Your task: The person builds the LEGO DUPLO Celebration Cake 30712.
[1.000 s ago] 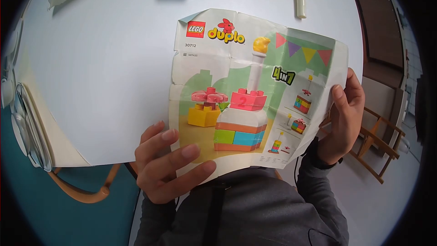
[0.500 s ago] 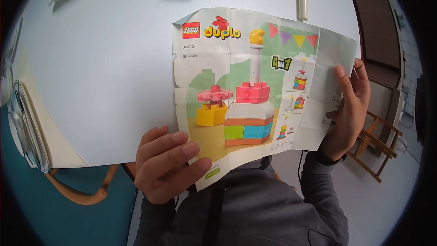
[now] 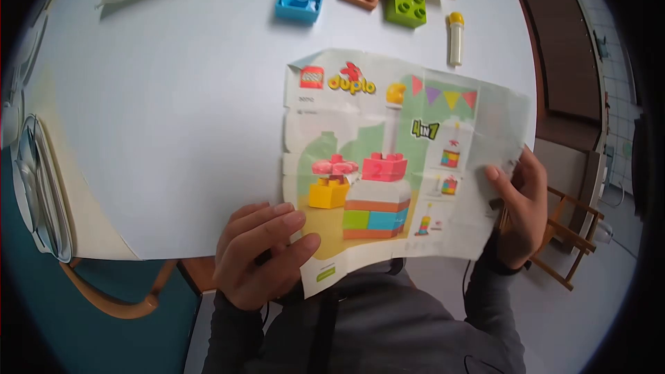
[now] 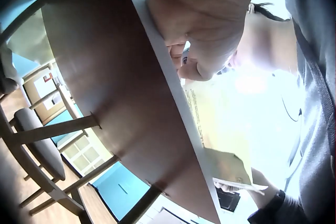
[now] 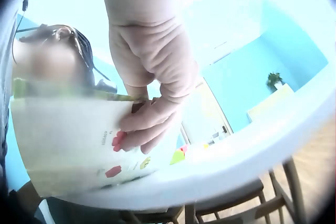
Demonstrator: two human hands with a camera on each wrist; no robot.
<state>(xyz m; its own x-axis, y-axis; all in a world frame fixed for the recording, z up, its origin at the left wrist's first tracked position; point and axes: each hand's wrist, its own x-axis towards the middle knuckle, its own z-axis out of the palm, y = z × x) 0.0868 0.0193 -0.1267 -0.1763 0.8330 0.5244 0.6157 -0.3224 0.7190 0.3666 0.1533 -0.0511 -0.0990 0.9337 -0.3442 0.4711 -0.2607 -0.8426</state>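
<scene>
The left hand (image 3: 258,257) grips the creased Duplo leaflet (image 3: 329,232) by its lower left edge and the right hand (image 3: 524,211) clamps its right side, thumb in front, apparently to spread the cover for reading, with the candle piece (image 3: 456,43) and green brick (image 3: 406,8) beyond on the surface (image 3: 173,131).

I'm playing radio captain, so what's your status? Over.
Left hand and right hand holding leaflet. Left fingertips overlap its edge. Blue brick beyond it.
</scene>
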